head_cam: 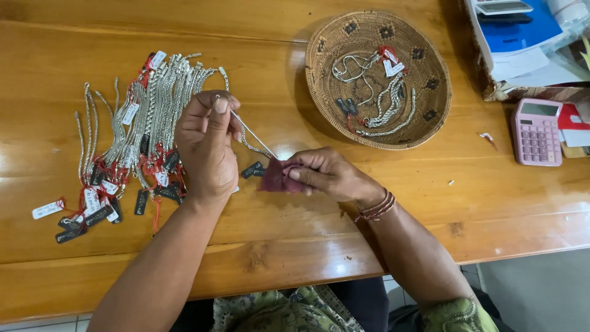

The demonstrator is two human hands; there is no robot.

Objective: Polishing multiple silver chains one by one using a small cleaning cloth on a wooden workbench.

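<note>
Stretching over the wooden table, a silver chain bracelet is pinched at its upper end by the left hand, so a taut length is offered. At its four o'clock end, a maroon cloth is pressed around it by the right hand. A tagged bracelet pile is spread at nine o'clock, a woven basket at one o'clock.

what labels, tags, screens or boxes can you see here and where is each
Small tags: black and white strips on red strings, by the chain pile at table left.
Tag: white, red-strung, in the woven basket.
Calculator: pink, pale screen, far right.
Cardboard box: top right, holding blue and white papers.
</note>
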